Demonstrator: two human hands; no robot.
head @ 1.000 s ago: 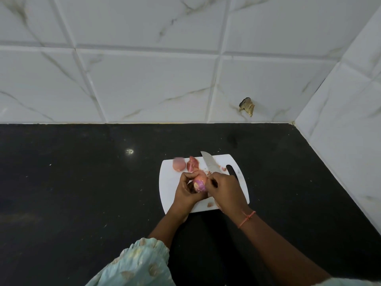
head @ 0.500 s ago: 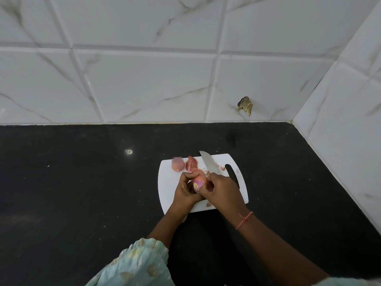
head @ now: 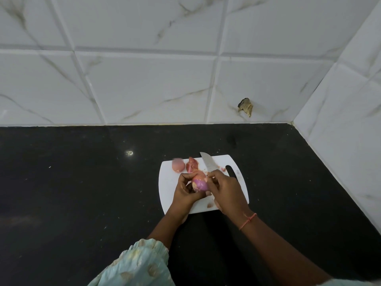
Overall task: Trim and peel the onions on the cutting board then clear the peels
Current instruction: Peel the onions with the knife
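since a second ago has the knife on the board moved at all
No. The knife lies where it did, tip at the cutting board's far edge, beside the peel pile; neither hand touches it.

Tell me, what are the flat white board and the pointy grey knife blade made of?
The flat white cutting board looks like smooth plastic: even white, thin, with a cut-out handle slot. The pointy grey knife blade looks like metal, probably steel, for its dull silver sheen.

No legible text, label, brand, number or sign is present — not on the cutting board (head: 167, 182), the knife (head: 208, 164), the counter (head: 82, 193) or the tiled wall (head: 144, 83). The tile veining is pattern only — not lettering.
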